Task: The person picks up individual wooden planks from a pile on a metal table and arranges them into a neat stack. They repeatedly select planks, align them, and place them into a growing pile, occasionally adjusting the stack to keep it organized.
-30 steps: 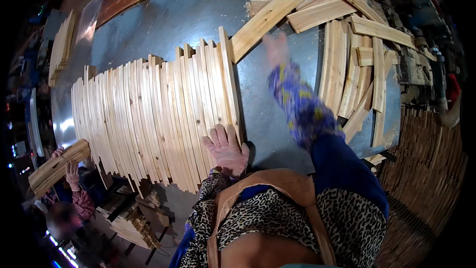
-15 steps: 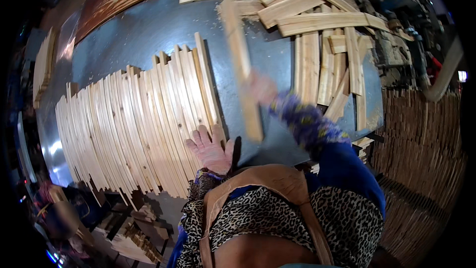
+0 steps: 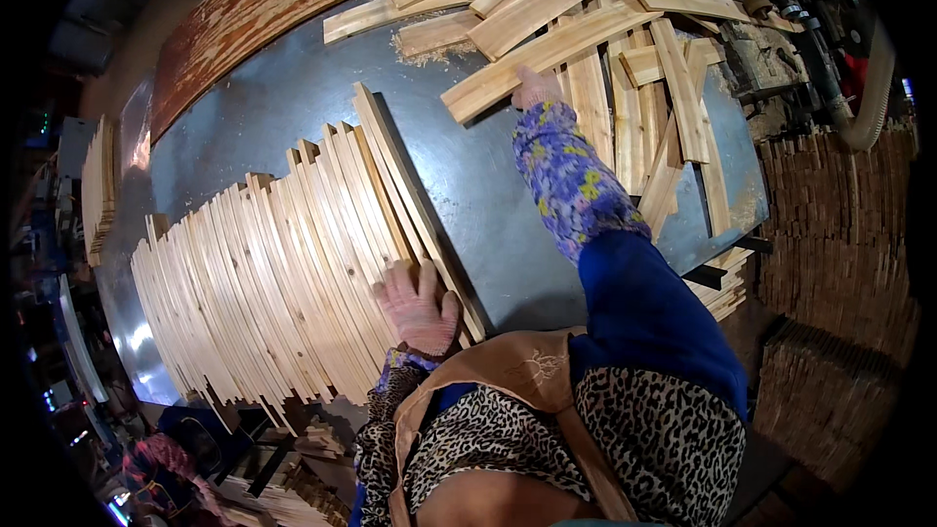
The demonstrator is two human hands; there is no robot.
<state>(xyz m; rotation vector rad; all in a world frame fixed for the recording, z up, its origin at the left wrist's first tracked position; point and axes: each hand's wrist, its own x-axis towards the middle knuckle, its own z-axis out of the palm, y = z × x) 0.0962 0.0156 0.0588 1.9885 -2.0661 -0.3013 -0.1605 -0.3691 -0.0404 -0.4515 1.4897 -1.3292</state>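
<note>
My left hand (image 3: 419,308), in a pale pink glove, lies flat with fingers spread on the right end of a long row of narrow wooden boards (image 3: 256,278) set side by side. Along that end a further board (image 3: 415,205) leans slightly away at its far end, beside my left fingers. Stretched out to the far right, my right hand (image 3: 536,88) is closed on the near edge of a wooden board (image 3: 554,57) that lies slantwise over a loose pile. The fingertips are partly hidden by the board. More boards (image 3: 589,102) lie beneath it.
Everything rests on a blue-grey metal table (image 3: 468,195) with sawdust near the pile. A worn wooden panel (image 3: 264,20) runs along the far edge. Stacked boards (image 3: 825,234) and a hose (image 3: 872,107) stand at right. Another person (image 3: 161,478) is at lower left.
My right hand has let go of the board it carried, now against the row's right end, and moved up to a board on the pile. My left hand stays on the row.
</note>
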